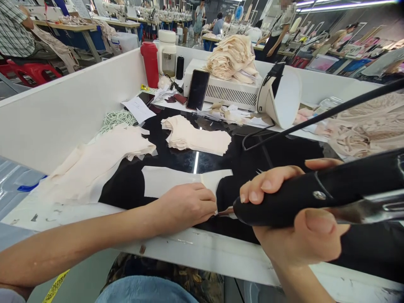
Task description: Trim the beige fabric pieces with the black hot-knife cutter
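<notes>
My right hand (293, 219) is closed around the black handle of a corded tool (315, 195), held low over the front of the black worktop (271, 155). Its tip sits at the near edge of a cream fabric piece (170, 180) lying flat on the worktop. My left hand (186, 206) rests curled on that piece's near edge, fingers pressed down right beside the tool tip. The tool's black cord (331, 113) runs up and off to the right.
A stack of cut cream pieces (195, 136) lies behind, a larger cream pile (104, 160) to the left. At the back stand a white machine box (227, 90) topped with fabric, a phone (198, 89), a red bottle (150, 63) and a white cone-shaped stand (280, 97). White walls enclose the table. Other people work at distant tables.
</notes>
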A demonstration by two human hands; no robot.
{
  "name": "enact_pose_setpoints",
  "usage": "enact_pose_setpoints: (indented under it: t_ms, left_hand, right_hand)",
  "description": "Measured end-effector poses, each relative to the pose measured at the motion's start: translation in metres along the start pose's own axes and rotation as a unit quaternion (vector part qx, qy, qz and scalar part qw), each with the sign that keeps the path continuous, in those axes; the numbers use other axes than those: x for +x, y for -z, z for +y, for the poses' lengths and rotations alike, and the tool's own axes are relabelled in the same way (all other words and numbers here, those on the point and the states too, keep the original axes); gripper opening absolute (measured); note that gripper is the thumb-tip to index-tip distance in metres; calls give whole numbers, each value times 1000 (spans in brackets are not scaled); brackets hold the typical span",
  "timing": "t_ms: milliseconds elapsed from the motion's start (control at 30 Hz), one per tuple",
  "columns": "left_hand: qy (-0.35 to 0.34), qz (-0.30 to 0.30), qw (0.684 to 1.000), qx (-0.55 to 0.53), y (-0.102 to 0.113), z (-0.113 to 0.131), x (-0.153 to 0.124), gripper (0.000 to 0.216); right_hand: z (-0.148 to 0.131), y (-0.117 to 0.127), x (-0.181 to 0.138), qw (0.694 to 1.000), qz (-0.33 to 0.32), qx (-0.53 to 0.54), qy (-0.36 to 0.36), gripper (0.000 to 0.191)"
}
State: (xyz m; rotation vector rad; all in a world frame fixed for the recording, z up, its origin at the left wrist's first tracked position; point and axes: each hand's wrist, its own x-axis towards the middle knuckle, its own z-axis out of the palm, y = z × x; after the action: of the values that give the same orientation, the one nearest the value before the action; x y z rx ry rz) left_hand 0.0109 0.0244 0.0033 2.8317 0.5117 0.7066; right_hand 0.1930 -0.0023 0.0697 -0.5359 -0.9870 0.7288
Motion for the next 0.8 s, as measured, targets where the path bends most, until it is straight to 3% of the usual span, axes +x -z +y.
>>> enact_pose_setpoints:
  t_ms: [267,500,800]
  left_hand:
    - [14,34,999,-36,-1,-4,-2,21]
    - [71,49,994,-69,2,-7,1,19]
    - [8,44,997,-56,-2,-7,6,14]
  right_hand:
    - [0,1,0,1000,-3,0,-14,54]
    - [-1,2,0,1000,-5,-7,-12,54]
    - [-2,3,0,1000,-1,-14,-19,55]
